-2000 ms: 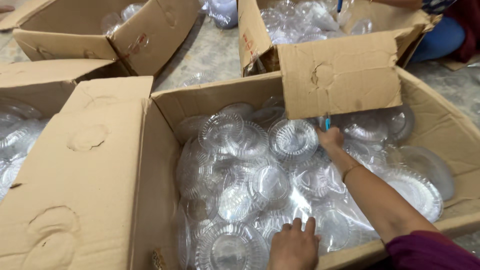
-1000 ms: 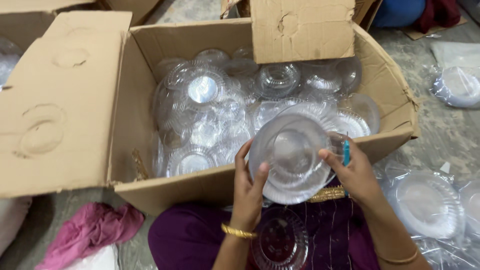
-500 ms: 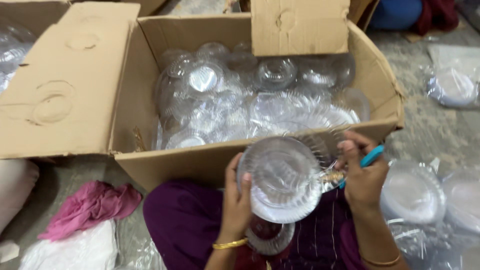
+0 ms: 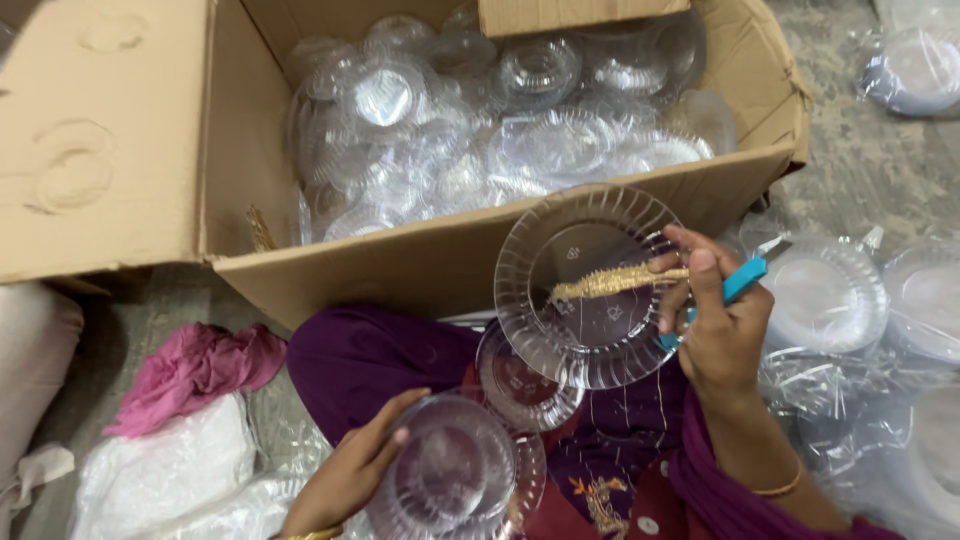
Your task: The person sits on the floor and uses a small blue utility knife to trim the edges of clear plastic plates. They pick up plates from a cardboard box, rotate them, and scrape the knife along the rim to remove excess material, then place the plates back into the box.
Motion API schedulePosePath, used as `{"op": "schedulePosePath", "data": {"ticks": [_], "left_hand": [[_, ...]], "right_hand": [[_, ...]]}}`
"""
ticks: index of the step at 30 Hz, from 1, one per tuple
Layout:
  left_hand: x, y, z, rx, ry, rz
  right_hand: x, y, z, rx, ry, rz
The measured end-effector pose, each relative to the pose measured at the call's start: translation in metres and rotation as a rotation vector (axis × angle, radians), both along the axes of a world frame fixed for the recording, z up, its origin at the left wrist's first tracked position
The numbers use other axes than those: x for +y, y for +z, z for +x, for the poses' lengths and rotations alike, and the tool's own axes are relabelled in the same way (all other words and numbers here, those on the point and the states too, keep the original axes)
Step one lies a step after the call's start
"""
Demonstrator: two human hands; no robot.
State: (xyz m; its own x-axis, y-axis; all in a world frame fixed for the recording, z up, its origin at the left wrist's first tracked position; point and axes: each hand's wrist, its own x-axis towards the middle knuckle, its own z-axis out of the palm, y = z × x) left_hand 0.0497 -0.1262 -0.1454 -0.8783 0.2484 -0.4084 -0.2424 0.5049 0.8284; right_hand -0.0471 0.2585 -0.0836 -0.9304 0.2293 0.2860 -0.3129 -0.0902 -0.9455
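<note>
My right hand [image 4: 715, 320] holds a clear ribbed plastic plate [image 4: 585, 285] up in front of me, together with a teal-handled tool [image 4: 735, 288]. A strip of gold trim [image 4: 610, 283] lies across the plate's face under my fingers. My left hand [image 4: 350, 475] rests low on my lap on a stack of clear plastic bowls [image 4: 455, 475]. Another clear bowl [image 4: 520, 380] sits on my purple-clad lap between the two hands.
A large open cardboard box [image 4: 450, 260] full of clear plastic plates and bowls stands just ahead, its flap spread to the left. More clear plates in plastic wrap [image 4: 830, 295] lie on the floor at right. A pink cloth [image 4: 190, 370] and white bag [image 4: 165, 470] lie at left.
My left hand has let go of the raised plate and dropped to the bowl stack on my lap. The right hand keeps the plate, now with gold trim across it.
</note>
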Motion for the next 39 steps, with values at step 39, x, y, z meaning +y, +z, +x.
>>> {"op": "schedulePosePath", "data": {"ticks": [39], "left_hand": [[0.152,0.062,-0.017,0.038,0.556,1.237]], "right_hand": [[0.024,-0.048,0.029,-0.029,0.436,0.628]]}}
